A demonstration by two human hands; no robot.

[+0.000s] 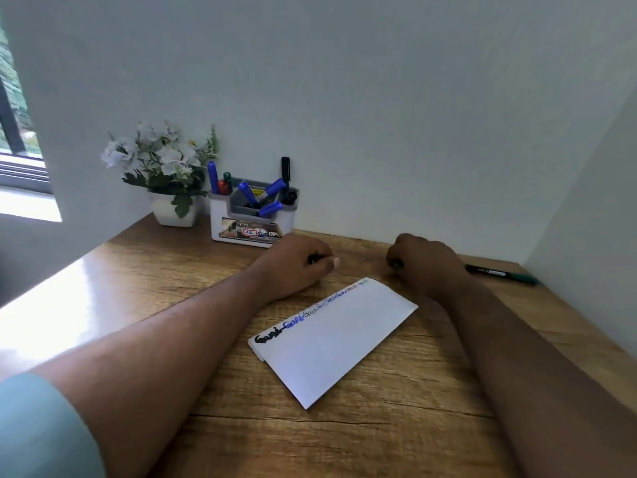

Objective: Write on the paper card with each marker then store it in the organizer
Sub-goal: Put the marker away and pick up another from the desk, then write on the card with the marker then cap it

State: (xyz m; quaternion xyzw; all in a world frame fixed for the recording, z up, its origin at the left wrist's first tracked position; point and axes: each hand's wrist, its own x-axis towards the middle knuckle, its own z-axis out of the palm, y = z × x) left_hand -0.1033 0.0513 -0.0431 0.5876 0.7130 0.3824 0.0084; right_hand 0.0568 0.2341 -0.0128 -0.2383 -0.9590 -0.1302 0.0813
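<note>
A white paper card [339, 343] lies slanted on the wooden desk, with a row of words in black, blue and green ink along its far edge. Beyond its far end, my left hand [298, 265] is curled round a small dark piece, seemingly a marker cap [314, 259]. My right hand [427, 267] grips a marker whose dark end [397, 264] pokes out toward the left hand. The two hands are a short gap apart. At the back by the wall stands the white organizer [253, 219], with several blue, red, green and black markers in it.
A green-capped marker [501, 272] lies on the desk just right of my right hand. A white pot of white flowers [165, 174] stands left of the organizer. Walls close the desk [138, 291] at the back and right; a window is at far left.
</note>
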